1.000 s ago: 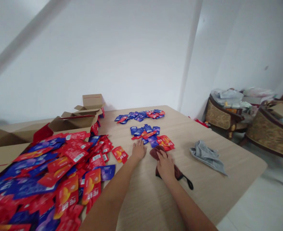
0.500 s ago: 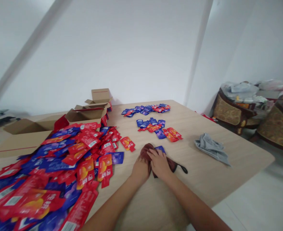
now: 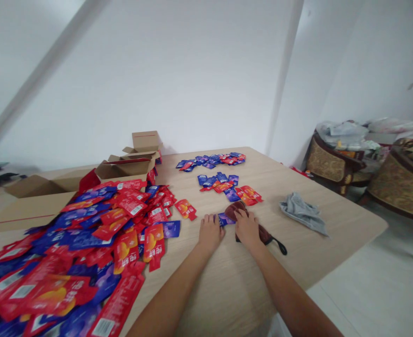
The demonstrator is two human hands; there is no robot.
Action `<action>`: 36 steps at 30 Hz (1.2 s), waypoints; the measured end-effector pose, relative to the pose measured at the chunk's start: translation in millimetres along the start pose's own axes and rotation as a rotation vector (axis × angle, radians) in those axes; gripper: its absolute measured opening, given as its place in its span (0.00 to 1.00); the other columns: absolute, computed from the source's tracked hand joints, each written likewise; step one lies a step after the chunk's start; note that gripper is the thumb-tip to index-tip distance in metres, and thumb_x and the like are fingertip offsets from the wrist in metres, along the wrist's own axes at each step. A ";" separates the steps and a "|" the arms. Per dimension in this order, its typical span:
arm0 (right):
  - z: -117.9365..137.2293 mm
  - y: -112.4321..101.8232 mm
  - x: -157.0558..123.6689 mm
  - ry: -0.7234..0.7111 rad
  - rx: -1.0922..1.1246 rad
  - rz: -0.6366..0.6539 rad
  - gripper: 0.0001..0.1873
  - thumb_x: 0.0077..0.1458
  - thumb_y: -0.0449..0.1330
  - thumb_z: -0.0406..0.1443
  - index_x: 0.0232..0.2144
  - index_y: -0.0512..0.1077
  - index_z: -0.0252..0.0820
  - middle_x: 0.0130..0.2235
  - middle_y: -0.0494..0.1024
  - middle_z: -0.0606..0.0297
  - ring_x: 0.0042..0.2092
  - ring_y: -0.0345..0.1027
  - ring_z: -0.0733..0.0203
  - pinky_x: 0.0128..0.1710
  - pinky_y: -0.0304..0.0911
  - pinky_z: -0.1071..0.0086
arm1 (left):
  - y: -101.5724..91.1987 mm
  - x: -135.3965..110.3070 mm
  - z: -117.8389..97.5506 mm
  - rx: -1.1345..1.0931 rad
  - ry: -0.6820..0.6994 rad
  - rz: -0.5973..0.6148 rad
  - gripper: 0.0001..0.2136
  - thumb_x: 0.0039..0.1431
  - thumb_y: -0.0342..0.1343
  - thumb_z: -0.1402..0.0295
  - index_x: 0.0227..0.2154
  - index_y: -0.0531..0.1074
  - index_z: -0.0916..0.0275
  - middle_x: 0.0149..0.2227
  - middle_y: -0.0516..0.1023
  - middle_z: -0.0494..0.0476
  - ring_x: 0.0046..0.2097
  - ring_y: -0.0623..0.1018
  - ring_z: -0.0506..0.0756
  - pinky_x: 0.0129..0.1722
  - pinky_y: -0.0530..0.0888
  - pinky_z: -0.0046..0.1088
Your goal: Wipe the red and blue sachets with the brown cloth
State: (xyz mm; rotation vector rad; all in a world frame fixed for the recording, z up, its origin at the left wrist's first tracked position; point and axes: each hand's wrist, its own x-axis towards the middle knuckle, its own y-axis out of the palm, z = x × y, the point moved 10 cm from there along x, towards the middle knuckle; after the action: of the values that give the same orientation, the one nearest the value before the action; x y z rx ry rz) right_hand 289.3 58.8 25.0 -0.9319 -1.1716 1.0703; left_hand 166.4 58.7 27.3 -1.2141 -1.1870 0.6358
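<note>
My left hand (image 3: 210,232) rests low over the table, fingers curled and together at the left end of a blue-purple sachet (image 3: 226,219). The sachet's right end goes out of sight at a dark brown pouch (image 3: 235,209) with a black wrist loop (image 3: 279,245). Closed over the middle of the pouch is my right hand (image 3: 247,228), which hides much of it. A red-orange sachet (image 3: 186,208) lies apart to the left of my hands, near the big heap of red and blue sachets (image 3: 118,220).
Open cardboard boxes (image 3: 34,208) stand behind the heap. Farther back are a small group of sachets (image 3: 224,185) and a row of them (image 3: 211,160). A grey cloth (image 3: 303,211) lies on the right of the table (image 3: 347,222). Laden patterned chairs (image 3: 329,161) stand beyond.
My hands have moved apart. The right has shifted right with the brown pouch; the left has left the pouch and is now at the blue sachet, more of which shows.
</note>
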 end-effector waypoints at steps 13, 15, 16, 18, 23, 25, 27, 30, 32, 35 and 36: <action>-16.1 1.3 12.6 0.074 0.024 -0.034 0.23 0.54 0.47 0.32 0.51 0.66 0.46 0.58 0.60 0.61 0.52 0.54 0.49 0.46 0.51 0.58 | 3.6 4.3 0.0 0.026 0.006 -0.005 0.13 0.56 0.48 0.67 0.39 0.71 0.71 0.41 0.68 0.66 0.44 0.64 0.60 0.44 0.64 0.36; -25.0 0.9 13.9 0.099 0.006 -0.058 0.22 0.54 0.48 0.32 0.51 0.67 0.45 0.57 0.61 0.60 0.51 0.54 0.48 0.45 0.52 0.57 | 4.1 3.3 2.8 0.015 0.001 -0.008 0.13 0.56 0.49 0.68 0.40 0.70 0.70 0.41 0.68 0.66 0.45 0.64 0.60 0.45 0.64 0.36; -26.9 1.2 13.4 0.102 0.008 -0.069 0.22 0.54 0.48 0.32 0.50 0.67 0.45 0.57 0.62 0.61 0.51 0.54 0.48 0.45 0.52 0.57 | 3.9 2.4 4.7 0.005 -0.003 -0.011 0.13 0.56 0.49 0.69 0.41 0.70 0.70 0.41 0.68 0.65 0.45 0.64 0.60 0.45 0.64 0.36; -29.4 1.9 11.7 0.103 0.038 -0.097 0.22 0.53 0.48 0.32 0.50 0.68 0.46 0.57 0.63 0.62 0.50 0.55 0.48 0.45 0.52 0.57 | 2.7 0.5 7.8 -0.027 -0.007 -0.022 0.13 0.56 0.49 0.69 0.44 0.69 0.68 0.42 0.68 0.65 0.45 0.64 0.59 0.45 0.64 0.36; -40.9 -10.3 11.1 0.059 0.290 -0.268 0.25 0.52 0.44 0.31 0.52 0.65 0.44 0.56 0.63 0.64 0.51 0.55 0.54 0.50 0.52 0.59 | 1.3 -1.1 16.8 -0.304 -0.047 -0.062 0.11 0.59 0.43 0.70 0.35 0.70 0.65 0.38 0.70 0.63 0.43 0.68 0.57 0.43 0.65 0.33; -45.0 -23.6 8.1 0.042 0.395 -0.377 0.27 0.52 0.42 0.30 0.54 0.63 0.42 0.56 0.62 0.63 0.53 0.55 0.56 0.52 0.50 0.60 | 6.9 -0.4 28.5 -0.570 -0.148 -0.068 0.14 0.61 0.39 0.68 0.29 0.68 0.64 0.32 0.71 0.59 0.36 0.70 0.53 0.38 0.67 0.29; -35.8 -34.9 1.9 -0.013 0.444 -0.438 0.28 0.52 0.42 0.30 0.55 0.62 0.43 0.58 0.60 0.64 0.54 0.53 0.56 0.54 0.48 0.59 | 24.0 -1.1 41.6 -0.881 -0.313 -0.007 0.16 0.62 0.36 0.65 0.24 0.64 0.63 0.22 0.68 0.53 0.25 0.69 0.50 0.28 0.66 0.25; 15.3 -32.6 -8.9 -0.248 0.407 -0.300 0.30 0.50 0.44 0.29 0.56 0.60 0.49 0.59 0.58 0.69 0.56 0.49 0.56 0.55 0.46 0.59 | 54.5 -6.6 46.0 -1.228 -0.542 0.198 0.16 0.60 0.37 0.61 0.20 0.60 0.61 0.14 0.60 0.46 0.14 0.58 0.46 0.16 0.56 0.22; 51.7 -17.5 -16.0 -0.399 0.336 -0.112 0.33 0.49 0.46 0.28 0.57 0.57 0.54 0.59 0.58 0.71 0.56 0.48 0.56 0.54 0.47 0.60 | 61.5 -9.2 43.0 -1.339 -0.599 0.312 0.14 0.56 0.41 0.61 0.19 0.58 0.61 0.12 0.57 0.43 0.12 0.54 0.45 0.13 0.51 0.21; 59.4 0.4 -8.7 -0.365 0.210 0.049 0.32 0.50 0.47 0.27 0.56 0.59 0.55 0.59 0.60 0.72 0.55 0.50 0.55 0.50 0.49 0.62 | 58.4 -10.8 39.1 -1.424 -0.583 0.427 0.10 0.52 0.46 0.62 0.20 0.57 0.61 0.12 0.54 0.41 0.13 0.54 0.44 0.13 0.49 0.19; 50.4 2.2 -1.5 -0.299 0.170 0.060 0.30 0.51 0.46 0.27 0.56 0.60 0.54 0.58 0.60 0.71 0.53 0.50 0.54 0.48 0.50 0.62 | 56.7 -11.7 38.7 -1.436 -0.574 0.460 0.09 0.51 0.46 0.63 0.21 0.57 0.61 0.12 0.53 0.41 0.13 0.53 0.43 0.13 0.49 0.19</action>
State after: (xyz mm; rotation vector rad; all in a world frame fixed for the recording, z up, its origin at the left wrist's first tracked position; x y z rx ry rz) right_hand 239.2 58.9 30.7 -0.6937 -1.2781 1.3698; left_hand 138.4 79.0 -33.1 -2.6769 -1.9633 0.4095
